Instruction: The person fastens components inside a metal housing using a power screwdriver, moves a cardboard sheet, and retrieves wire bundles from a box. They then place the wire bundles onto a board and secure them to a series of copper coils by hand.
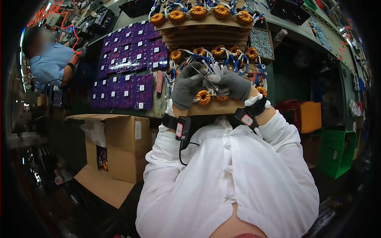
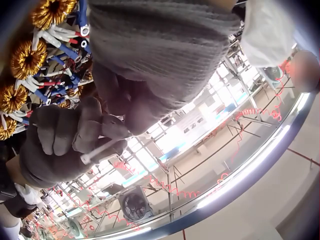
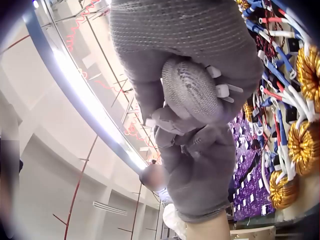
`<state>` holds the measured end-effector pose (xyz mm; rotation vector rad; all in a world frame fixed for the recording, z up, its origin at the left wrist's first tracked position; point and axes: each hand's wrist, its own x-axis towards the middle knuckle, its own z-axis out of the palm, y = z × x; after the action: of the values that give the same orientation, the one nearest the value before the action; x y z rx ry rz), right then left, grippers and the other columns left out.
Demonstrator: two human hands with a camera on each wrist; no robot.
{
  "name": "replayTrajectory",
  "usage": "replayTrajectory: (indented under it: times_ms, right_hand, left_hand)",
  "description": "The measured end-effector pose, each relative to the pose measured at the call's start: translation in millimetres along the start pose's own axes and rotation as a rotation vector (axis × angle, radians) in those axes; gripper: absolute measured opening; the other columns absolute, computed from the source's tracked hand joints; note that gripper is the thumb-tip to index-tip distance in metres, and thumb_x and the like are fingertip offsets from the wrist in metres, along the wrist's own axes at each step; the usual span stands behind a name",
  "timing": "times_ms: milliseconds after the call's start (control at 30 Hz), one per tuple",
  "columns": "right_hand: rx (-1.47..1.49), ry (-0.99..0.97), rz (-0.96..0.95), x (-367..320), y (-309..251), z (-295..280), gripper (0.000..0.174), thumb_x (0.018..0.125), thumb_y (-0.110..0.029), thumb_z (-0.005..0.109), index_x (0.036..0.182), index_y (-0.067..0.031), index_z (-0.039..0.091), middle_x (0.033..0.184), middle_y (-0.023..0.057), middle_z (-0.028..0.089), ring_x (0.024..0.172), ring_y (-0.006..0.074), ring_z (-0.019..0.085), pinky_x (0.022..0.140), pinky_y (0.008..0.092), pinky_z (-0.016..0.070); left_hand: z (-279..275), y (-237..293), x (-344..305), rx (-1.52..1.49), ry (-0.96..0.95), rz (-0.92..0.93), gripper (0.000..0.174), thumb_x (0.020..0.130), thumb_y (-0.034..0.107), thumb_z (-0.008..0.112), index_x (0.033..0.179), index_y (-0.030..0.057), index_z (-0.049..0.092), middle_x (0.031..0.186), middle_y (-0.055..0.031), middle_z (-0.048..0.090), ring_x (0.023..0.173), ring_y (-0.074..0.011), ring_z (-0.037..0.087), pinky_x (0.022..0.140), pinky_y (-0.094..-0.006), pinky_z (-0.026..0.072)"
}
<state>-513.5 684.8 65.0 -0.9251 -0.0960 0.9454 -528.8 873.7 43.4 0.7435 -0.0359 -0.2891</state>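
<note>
Both hands wear grey knit gloves and meet fingertip to fingertip over the near edge of a cardboard sheet. A thin white cable tie is pinched at the fingertips of my left hand, close against the other hand's fingers. My right hand holds more white cable ties; their square heads poke out between its curled fingers. Copper-wound ring coils with blue, red and white leads lie around and just beyond the hands. The gloves hide part of the ties.
Cardboard layers with more coils rise behind. Purple panels cover the bench at left, near a red-handled tool. A box of small metal parts stands at right. An open carton sits below left; another person works farther left.
</note>
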Motion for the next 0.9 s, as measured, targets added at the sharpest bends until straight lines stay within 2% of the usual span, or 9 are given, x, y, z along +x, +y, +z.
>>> replayTrajectory:
  times_ms: [100, 200, 267, 367, 433, 533, 700, 800, 900]
  right_hand:
    - [-0.013, -0.013, 0.055, 17, 6, 1, 0.028, 0.082, -0.023, 0.069, 0.096, 0.0009, 0.063, 0.066, -0.0016, 0.054, 0.048, 0.0047, 0.042, 0.042, 0.0194, 0.0319]
    - [-0.405, 0.462, -0.248, 32, 5, 1, 0.021, 0.075, -0.015, 0.075, 0.091, -0.0019, 0.069, 0.082, 0.0019, 0.066, 0.070, 0.0090, 0.059, 0.062, 0.0221, 0.0459]
    - [-0.381, 0.594, -0.235, 37, 14, -18, 0.021, 0.077, -0.016, 0.074, 0.094, -0.0052, 0.068, 0.075, 0.0002, 0.064, 0.063, 0.0065, 0.056, 0.055, 0.0204, 0.0430]
    - [-0.289, 0.678, -0.227, 32, 18, -15, 0.018, 0.077, -0.012, 0.073, 0.092, -0.0047, 0.068, 0.078, 0.0007, 0.065, 0.067, 0.0079, 0.058, 0.060, 0.0215, 0.0460]
    - [-0.240, 0.724, -0.244, 32, 23, -17, 0.015, 0.076, -0.009, 0.072, 0.090, -0.0039, 0.069, 0.080, 0.0007, 0.066, 0.069, 0.0088, 0.059, 0.064, 0.0222, 0.0474]
    - [-0.315, 0.679, -0.333, 38, 36, -26, 0.017, 0.076, -0.007, 0.073, 0.092, -0.0029, 0.069, 0.083, 0.0015, 0.066, 0.071, 0.0094, 0.060, 0.067, 0.0224, 0.0478]
    - [-0.468, 0.611, -0.254, 41, 43, -22, 0.021, 0.075, -0.004, 0.072, 0.095, 0.0004, 0.068, 0.087, 0.0034, 0.067, 0.076, 0.0087, 0.060, 0.069, 0.0227, 0.0474]
    - [-0.511, 0.598, -0.211, 47, 42, -22, 0.020, 0.076, -0.005, 0.072, 0.094, 0.0007, 0.069, 0.086, 0.0033, 0.067, 0.075, 0.0089, 0.059, 0.069, 0.0239, 0.0471]
    - [-0.625, 0.546, -0.131, 50, 29, -13, 0.020, 0.076, -0.006, 0.071, 0.094, 0.0005, 0.069, 0.085, 0.0035, 0.067, 0.074, 0.0095, 0.059, 0.070, 0.0253, 0.0472]
  left_hand:
    - [-13, 26, -3, 0.527, 0.140, 0.044, 0.036, 0.083, 0.003, 0.060, 0.118, 0.0021, 0.052, 0.098, -0.0064, 0.062, 0.085, -0.0148, 0.060, 0.067, -0.0250, 0.0493]
    - [-35, 54, -21, 0.800, 0.462, 0.024, 0.035, 0.083, 0.010, 0.061, 0.117, 0.0004, 0.055, 0.093, -0.0058, 0.064, 0.077, -0.0097, 0.058, 0.060, -0.0214, 0.0460]
    - [-42, 58, -32, 0.857, 0.480, -0.039, 0.032, 0.082, 0.010, 0.060, 0.112, -0.0011, 0.058, 0.091, -0.0062, 0.065, 0.077, -0.0101, 0.059, 0.058, -0.0221, 0.0461]
    - [-55, 23, -34, 0.885, 0.346, -0.227, 0.030, 0.083, 0.015, 0.059, 0.109, 0.0002, 0.060, 0.089, -0.0095, 0.066, 0.078, -0.0163, 0.063, 0.064, -0.0283, 0.0493]
    - [-66, -9, -25, 1.582, 0.207, -0.204, 0.032, 0.083, 0.018, 0.058, 0.111, 0.0026, 0.058, 0.095, -0.0172, 0.065, 0.083, -0.0283, 0.065, 0.072, -0.0368, 0.0509]
    - [-41, -21, -6, 1.935, 0.345, -0.366, 0.035, 0.082, 0.020, 0.056, 0.115, 0.0064, 0.055, 0.101, -0.0213, 0.063, 0.090, -0.0360, 0.063, 0.079, -0.0428, 0.0497]
    - [-55, -23, 10, 1.794, 0.363, -0.422, 0.043, 0.075, 0.014, 0.061, 0.116, 0.0055, 0.055, 0.086, -0.0179, 0.066, 0.085, -0.0322, 0.065, 0.076, -0.0398, 0.0509]
    - [-75, -8, -9, 0.902, 0.419, -0.333, 0.039, 0.076, 0.007, 0.060, 0.115, 0.0024, 0.055, 0.073, -0.0073, 0.062, 0.057, -0.0145, 0.061, 0.048, -0.0267, 0.0497]
    - [-75, -11, -24, 0.673, 0.481, -0.277, 0.037, 0.078, 0.005, 0.058, 0.115, 0.0009, 0.054, 0.075, -0.0068, 0.061, 0.052, -0.0132, 0.060, 0.040, -0.0235, 0.0453]
